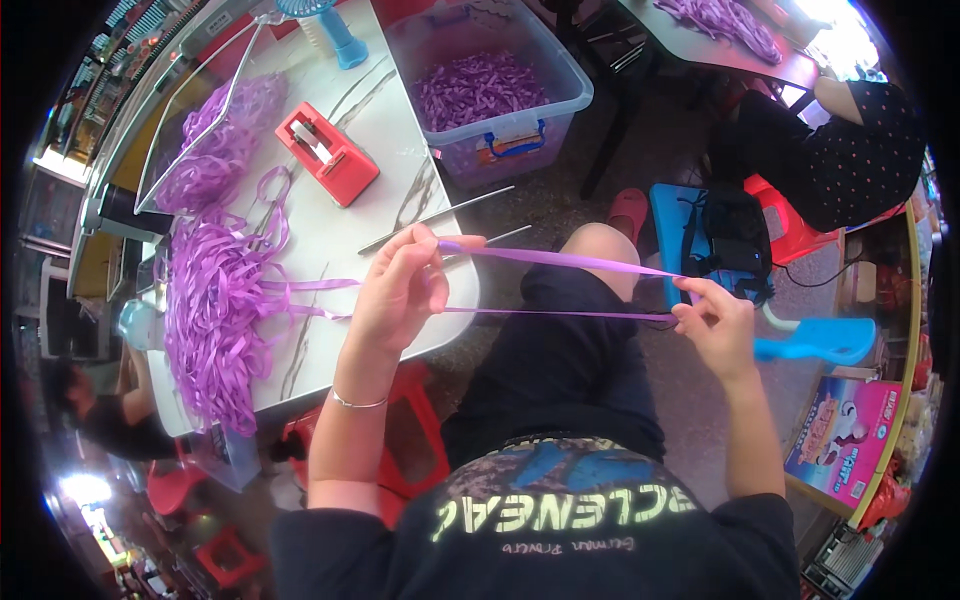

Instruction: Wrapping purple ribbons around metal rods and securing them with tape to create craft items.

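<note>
A flat purple ribbon (570, 260) is stretched in a loop between my two hands, over my lap. My left hand (402, 278), just off the table's edge, pinches its left end with thumb and forefinger. At the other end, my right hand (718, 325) has its fingers closed on the ribbon. Two purple strands run from behind my left hand to a large tangled pile of ribbons (215, 320) on the white marbled table (330, 260). Beside my left hand, two thin metal rods (440, 218) stick out past the table's edge.
A red tape dispenser (335, 160) and a blue fan (340, 40) stand on the table. Right of it is a clear bin (570, 95) with purple pieces inside. A blue stool (670, 230) bears a black bag (725, 240). Another person (840, 160) sits at the upper right.
</note>
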`<state>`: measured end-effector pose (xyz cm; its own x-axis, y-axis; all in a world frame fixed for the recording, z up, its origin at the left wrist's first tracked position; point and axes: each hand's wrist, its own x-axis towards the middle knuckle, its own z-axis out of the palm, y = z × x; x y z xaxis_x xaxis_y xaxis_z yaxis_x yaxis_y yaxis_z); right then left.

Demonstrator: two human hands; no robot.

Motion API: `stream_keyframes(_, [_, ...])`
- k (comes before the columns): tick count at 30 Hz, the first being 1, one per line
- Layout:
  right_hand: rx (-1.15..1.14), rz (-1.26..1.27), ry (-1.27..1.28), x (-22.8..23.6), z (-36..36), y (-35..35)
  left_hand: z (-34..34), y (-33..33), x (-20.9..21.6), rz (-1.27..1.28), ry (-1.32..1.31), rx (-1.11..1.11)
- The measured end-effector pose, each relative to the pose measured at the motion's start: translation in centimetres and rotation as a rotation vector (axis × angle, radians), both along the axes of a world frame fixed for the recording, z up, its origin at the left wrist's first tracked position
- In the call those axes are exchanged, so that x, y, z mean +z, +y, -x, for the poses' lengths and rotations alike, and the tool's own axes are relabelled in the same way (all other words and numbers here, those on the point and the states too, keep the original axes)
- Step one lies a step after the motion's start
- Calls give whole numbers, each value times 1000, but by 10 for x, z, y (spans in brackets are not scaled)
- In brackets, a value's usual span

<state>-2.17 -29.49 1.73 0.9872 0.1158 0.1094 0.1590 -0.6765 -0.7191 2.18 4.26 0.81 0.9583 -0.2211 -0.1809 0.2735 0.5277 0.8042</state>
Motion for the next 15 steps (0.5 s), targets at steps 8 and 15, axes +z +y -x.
stream_keyframes(8, [-54,-120,118,-13,-1,-1,2,2,-3,24,39,-95])
stream_keyframes(15, [-65,-155,238,-18,-2,-2,2,-11,-1,44,-3,-39])
